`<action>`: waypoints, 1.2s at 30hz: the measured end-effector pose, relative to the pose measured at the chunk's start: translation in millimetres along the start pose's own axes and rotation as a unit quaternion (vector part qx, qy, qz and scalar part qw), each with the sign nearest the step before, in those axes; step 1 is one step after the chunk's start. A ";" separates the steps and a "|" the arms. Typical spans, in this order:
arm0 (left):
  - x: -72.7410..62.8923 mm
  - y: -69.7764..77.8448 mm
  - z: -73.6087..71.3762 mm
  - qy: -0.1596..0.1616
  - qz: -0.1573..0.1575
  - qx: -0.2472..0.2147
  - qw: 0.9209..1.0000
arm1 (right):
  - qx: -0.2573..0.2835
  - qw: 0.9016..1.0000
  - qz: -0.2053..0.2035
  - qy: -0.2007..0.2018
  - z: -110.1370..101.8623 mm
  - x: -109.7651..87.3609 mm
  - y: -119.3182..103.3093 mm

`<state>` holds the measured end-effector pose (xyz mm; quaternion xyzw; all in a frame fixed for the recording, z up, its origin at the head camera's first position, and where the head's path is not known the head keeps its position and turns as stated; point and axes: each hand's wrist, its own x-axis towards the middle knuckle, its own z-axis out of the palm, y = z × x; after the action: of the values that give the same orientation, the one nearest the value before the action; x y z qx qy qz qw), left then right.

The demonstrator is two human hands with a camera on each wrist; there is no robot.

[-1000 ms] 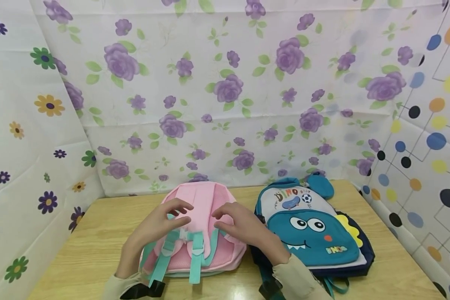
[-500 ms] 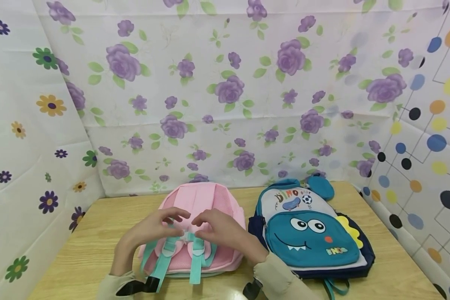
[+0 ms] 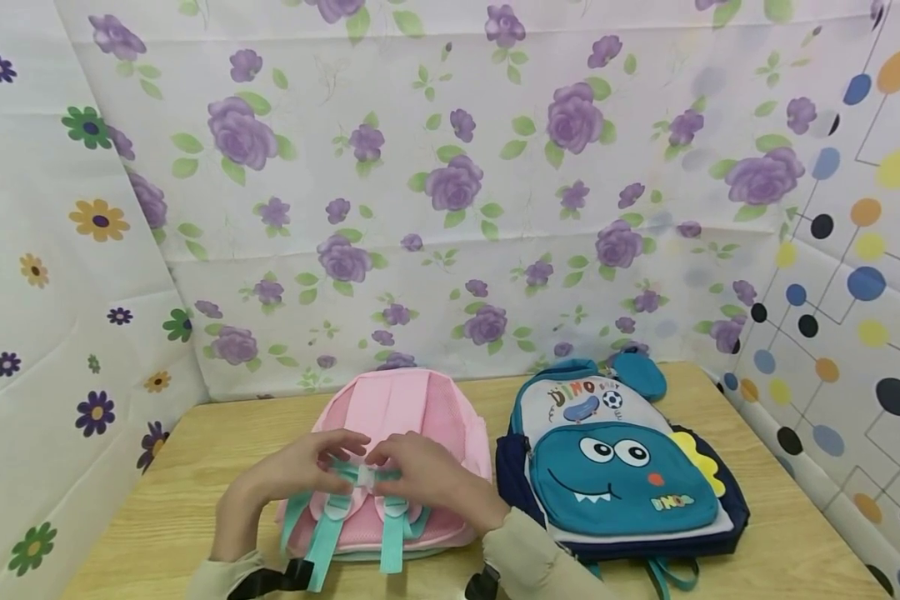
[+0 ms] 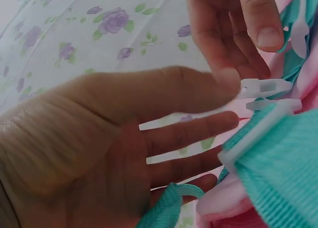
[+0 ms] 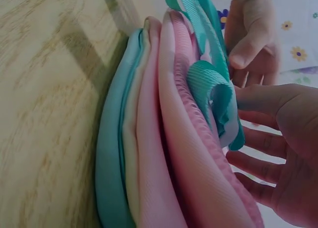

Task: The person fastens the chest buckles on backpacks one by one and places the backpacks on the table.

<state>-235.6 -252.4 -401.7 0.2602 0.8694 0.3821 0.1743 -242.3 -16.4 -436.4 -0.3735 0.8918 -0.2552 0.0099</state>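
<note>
Pale wood across the table point(image 3: 195, 475), grain showing, and it's carrying two bags! On the left lies the pink bag point(image 3: 393, 408), back side up, mint straps point(image 3: 392, 542) pointing toward the near edge. Just beside it, on the right, the blue bag point(image 3: 622, 479): dinosaur front facing up, teal straps point(image 3: 667, 575) spilling onto the wood at its near end!

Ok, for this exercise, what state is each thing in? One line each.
Pink fabric backpack: lying down, strap side up.
White plastic buckle: cannot tell whether latched.
Teal webbing strap ends: loose.
Teal-and-navy fabric backpack with dinosaur face: lying down, front up.
Left hand: fingers spread, beside the buckle.
Right hand: fingers spread, beside the buckle.
White flower-print cloth backdrop: hanging, creased.
</note>
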 end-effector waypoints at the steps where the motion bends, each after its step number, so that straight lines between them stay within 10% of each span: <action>1: 0.9 -0.9 0.5 0.000 -0.001 0.004 1.000 | -0.002 1.000 0.000 -0.001 1.4 0.9 0.2; 15: 12.1 -4.6 12.5 0.021 -0.049 0.049 0.997 | -0.049 0.998 -0.008 0.028 15.6 9.4 1.0; 36: 15.1 -9.9 11.2 0.050 -0.026 0.074 0.996 | -0.009 0.997 -0.014 0.072 4.4 -1.5 -3.1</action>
<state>-245.3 -242.8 -418.1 0.2302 0.9096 0.3241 0.1208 -238.2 -19.1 -439.1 -0.3670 0.8869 -0.2738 -0.0612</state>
